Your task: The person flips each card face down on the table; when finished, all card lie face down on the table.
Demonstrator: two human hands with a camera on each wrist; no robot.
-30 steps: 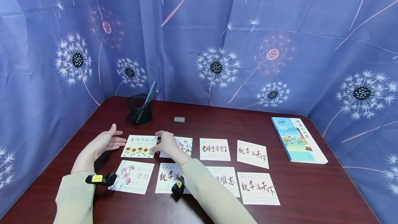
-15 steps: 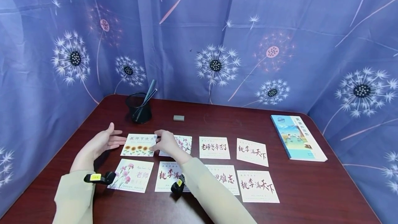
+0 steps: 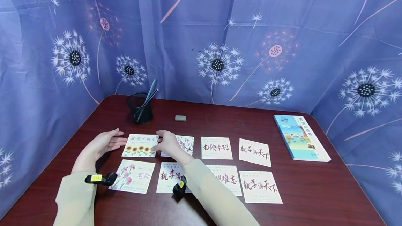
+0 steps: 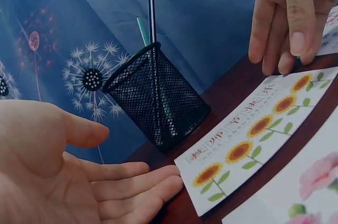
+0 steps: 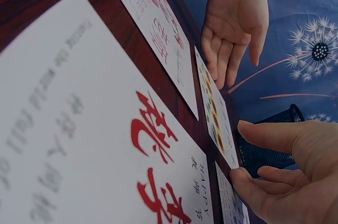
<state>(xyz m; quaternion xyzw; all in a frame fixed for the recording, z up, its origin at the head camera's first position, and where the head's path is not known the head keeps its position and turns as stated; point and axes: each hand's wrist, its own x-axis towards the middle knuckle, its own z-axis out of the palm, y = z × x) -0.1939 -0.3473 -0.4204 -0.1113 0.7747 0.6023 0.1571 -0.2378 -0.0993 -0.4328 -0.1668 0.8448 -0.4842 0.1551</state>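
A sunflower card (image 3: 140, 145) lies flat at the left end of the far row of cards on the dark red table (image 3: 314, 191). My left hand (image 3: 105, 144) lies open, palm turned inward, with its fingertips (image 4: 169, 182) at the card's left edge (image 4: 195, 192). My right hand (image 3: 166, 141) hovers at the card's right corner (image 5: 232, 163), thumb and fingers curved close to it. Whether they pinch it I cannot tell. A blossom card (image 3: 186, 145) lies partly under that hand.
Several more cards with red or black lettering lie in two rows (image 3: 216, 148) (image 3: 260, 187). A black mesh pen cup (image 3: 140, 109) with pens stands behind the sunflower card. An eraser (image 3: 180, 118) lies mid-back and a book (image 3: 300, 137) at the right.
My left hand has turned flatter and settled closer to the card's left edge. The right hand stays at the card's right corner.
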